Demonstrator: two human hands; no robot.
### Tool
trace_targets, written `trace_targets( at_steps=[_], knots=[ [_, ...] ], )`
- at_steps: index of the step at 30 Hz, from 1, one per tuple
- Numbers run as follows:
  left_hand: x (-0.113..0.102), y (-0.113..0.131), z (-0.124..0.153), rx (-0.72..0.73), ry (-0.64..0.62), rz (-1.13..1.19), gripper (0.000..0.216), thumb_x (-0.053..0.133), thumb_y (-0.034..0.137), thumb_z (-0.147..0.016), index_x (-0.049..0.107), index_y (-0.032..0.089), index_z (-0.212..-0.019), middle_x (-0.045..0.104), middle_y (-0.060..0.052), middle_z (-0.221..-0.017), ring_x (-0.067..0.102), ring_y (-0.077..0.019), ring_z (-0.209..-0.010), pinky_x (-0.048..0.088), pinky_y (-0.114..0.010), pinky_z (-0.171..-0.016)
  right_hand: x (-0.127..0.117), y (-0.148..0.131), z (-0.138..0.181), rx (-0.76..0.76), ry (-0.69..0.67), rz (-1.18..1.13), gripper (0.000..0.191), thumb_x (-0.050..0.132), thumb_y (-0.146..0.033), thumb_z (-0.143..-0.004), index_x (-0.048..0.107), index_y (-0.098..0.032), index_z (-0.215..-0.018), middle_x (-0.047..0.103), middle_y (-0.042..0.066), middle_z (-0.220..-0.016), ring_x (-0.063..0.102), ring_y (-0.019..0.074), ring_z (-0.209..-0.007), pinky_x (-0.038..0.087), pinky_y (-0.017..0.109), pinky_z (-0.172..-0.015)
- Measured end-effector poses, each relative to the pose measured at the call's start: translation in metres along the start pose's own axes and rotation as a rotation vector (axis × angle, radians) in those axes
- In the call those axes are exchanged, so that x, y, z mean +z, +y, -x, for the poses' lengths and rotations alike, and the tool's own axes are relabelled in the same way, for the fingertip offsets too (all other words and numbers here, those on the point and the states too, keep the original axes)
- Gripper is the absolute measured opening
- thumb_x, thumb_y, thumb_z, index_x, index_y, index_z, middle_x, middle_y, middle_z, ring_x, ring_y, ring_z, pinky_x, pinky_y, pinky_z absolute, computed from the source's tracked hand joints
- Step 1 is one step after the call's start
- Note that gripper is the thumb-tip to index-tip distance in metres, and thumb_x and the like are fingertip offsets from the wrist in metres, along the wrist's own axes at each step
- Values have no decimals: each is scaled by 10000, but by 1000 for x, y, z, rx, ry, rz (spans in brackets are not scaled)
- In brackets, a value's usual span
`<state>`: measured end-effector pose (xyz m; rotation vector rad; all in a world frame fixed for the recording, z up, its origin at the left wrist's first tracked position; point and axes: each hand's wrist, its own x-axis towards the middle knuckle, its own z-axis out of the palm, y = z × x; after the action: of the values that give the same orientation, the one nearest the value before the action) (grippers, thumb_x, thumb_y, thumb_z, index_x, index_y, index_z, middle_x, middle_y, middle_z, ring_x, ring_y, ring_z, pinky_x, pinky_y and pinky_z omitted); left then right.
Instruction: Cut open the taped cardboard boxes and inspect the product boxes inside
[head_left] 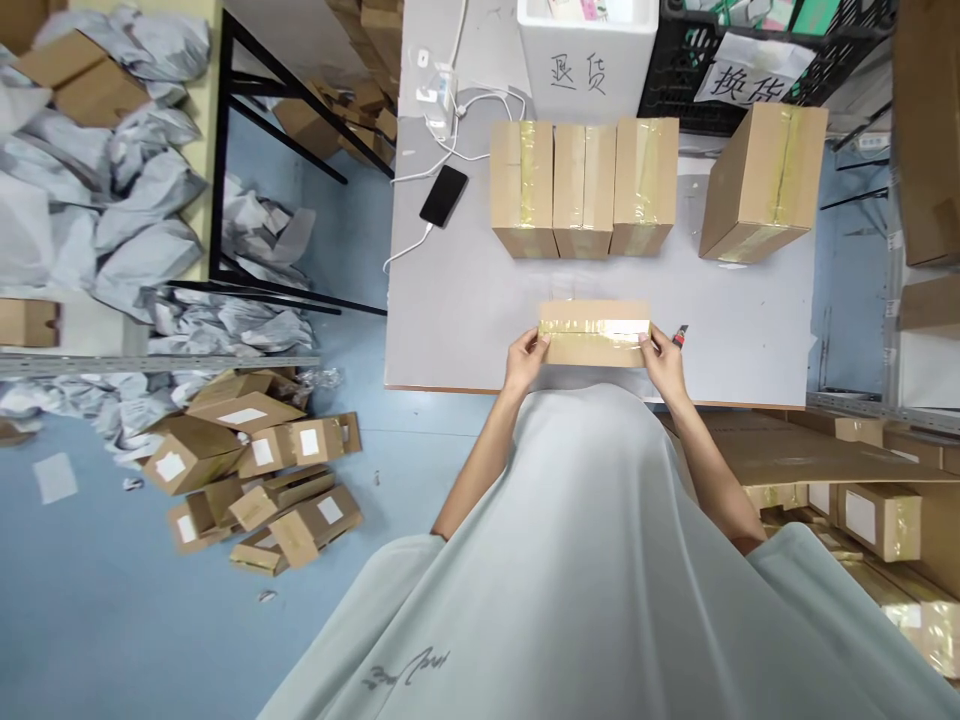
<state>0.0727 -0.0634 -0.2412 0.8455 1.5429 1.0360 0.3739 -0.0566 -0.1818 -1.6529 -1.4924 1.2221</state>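
A taped cardboard box lies near the front edge of the table, with yellowish tape along its upper face. My left hand grips its left end, thumb on top. At the opposite end my right hand holds it the same way. A red and black utility knife is just beyond my right hand; whether the fingers touch it I cannot tell. Behind the box stand three taped cartons in a row, the middle carton among them, and a separate carton to the right.
A phone on a white cable lies left on the table, near a power strip. A white bin and black crate stand at the back. Opened boxes cover the floor left; grey parcels fill a shelf.
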Motion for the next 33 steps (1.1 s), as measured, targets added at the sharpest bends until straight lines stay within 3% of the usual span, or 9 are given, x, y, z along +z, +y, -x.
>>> trace_targets(
  at_steps=[2, 7, 13, 17, 20, 25, 27, 29, 33],
  knots=[
    [-15, 0, 2, 33, 46, -22, 559, 818, 578, -912, 825, 168, -1293, 816, -153, -1429, 753, -365, -1348, 573, -529, -1225, 12, 2, -2, 3, 9, -30, 813, 481, -814, -1040, 726, -216, -1532, 721, 102, -1609, 647, 331, -1525, 533, 520, -1302],
    [-42, -4, 2, 14, 175, -91, 549, 796, 552, -945, 814, 155, -1325, 811, -167, -1427, 742, -355, -1369, 550, -505, -1252, 47, 7, -11, 49, -131, -28, 702, 567, -741, -1039, 768, -199, -1437, 799, 120, -1497, 755, 344, -1388, 594, 509, -1208],
    [-43, -2, 5, 10, 219, -126, 558, 746, 530, -973, 789, 187, -1411, 788, -147, -1476, 713, -334, -1421, 517, -482, -1283, 62, 14, -27, 124, -51, 35, 557, 689, -664, -999, 792, -206, -1298, 831, 169, -1410, 800, 361, -1307, 619, 537, -1156],
    [-39, 12, 16, 50, 175, -169, 530, 726, 497, -994, 799, 191, -1420, 810, -125, -1436, 742, -341, -1361, 537, -488, -1261, 52, 26, -33, 187, 27, -92, 595, 722, -727, -930, 792, -191, -1179, 848, 193, -1333, 805, 343, -1272, 626, 510, -1138],
    [-40, 19, 23, 97, 102, -127, 483, 662, 542, -1053, 829, 203, -1354, 812, -119, -1435, 734, -332, -1383, 539, -485, -1264, 35, 40, -28, 281, 22, -274, 658, 763, -741, -872, 777, -177, -1209, 852, 190, -1319, 810, 320, -1234, 640, 487, -1110],
    [-32, 8, 16, -119, 134, -68, 514, 751, 555, -1007, 776, 210, -1387, 694, -177, -1615, 628, -349, -1546, 485, -522, -1318, 4, 57, -19, 457, 129, -278, 579, 692, -546, -995, 737, -100, -1360, 790, 268, -1433, 788, 321, -1268, 632, 457, -1086],
    [-22, 3, 13, -202, 97, -57, 525, 799, 538, -971, 772, 197, -1369, 689, -200, -1616, 630, -376, -1543, 499, -551, -1301, -5, 56, -16, 425, 241, -164, 560, 656, -485, -1029, 733, -50, -1373, 744, 324, -1484, 759, 342, -1322, 607, 462, -1126],
    [-11, 0, 14, -194, -11, -10, 517, 795, 567, -967, 783, 190, -1320, 756, -193, -1519, 679, -377, -1482, 542, -548, -1259, -12, 49, -9, 325, 331, -61, 584, 651, -513, -1032, 740, -42, -1365, 718, 341, -1509, 732, 363, -1365, 580, 488, -1179],
    [9, 6, 21, -97, -128, 91, 556, 800, 654, -941, 788, 183, -1236, 839, -154, -1332, 738, -349, -1377, 583, -504, -1200, -15, 22, 12, 128, 293, -26, 777, 652, -762, -994, 747, -106, -1399, 718, 302, -1521, 698, 397, -1421, 558, 588, -1222]
  ],
)
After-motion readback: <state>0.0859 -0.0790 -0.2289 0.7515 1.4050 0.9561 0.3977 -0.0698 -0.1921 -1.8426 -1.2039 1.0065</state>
